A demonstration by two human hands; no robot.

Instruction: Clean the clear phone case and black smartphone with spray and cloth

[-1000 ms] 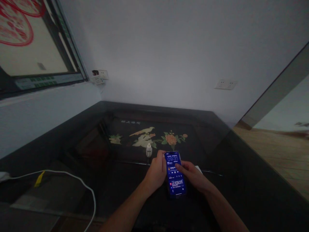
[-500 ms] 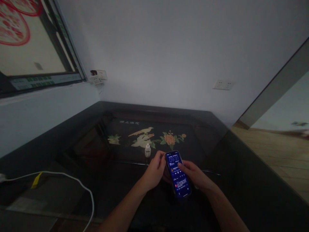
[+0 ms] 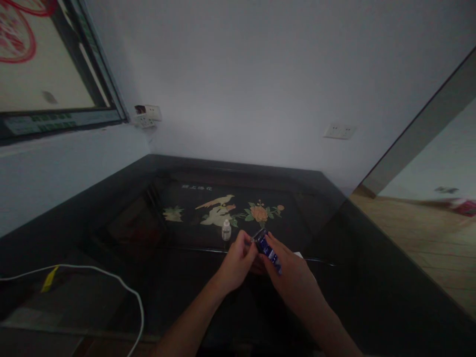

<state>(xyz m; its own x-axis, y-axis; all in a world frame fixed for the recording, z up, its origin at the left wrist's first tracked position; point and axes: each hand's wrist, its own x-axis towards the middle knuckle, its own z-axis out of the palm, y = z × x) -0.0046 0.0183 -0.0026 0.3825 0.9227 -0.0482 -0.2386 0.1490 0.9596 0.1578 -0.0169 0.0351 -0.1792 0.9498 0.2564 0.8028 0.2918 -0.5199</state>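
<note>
Since the right hand (image 3: 292,277) wraps over the phone (image 3: 268,253) and hides much of its lit screen, we only get a strip of blue display between thumb and fingers. Right fingers are curled in, closed down to the phone's width, and have hold of it; that side looks to be taking most of the load. Left hand (image 3: 236,267) is at the phone's far end: thumb and forefinger nearly together by its near-left corner. Can't tell whether those fingers pinch the case or just brace it; our read is they steady that end. Phone sits tilted, far end leaning to our left, above the table (image 3: 178,292), probably angled like that so both hands reach it without crossing. Whether its lower end rests on anything is hidden. Small bottle (image 3: 226,231) stands upright just beyond the left hand, apart from it; likely parked there to leave us elbow room. Something white (image 3: 298,255) pokes out behind the right hand, too covered to identify. White cable (image 3: 142,317) with a yellow tag (image 3: 49,279) loops well off to our left, so it shouldn't snag the forearms. Flower inlay (image 3: 259,213) is flat decoration beyond the phone.
</note>
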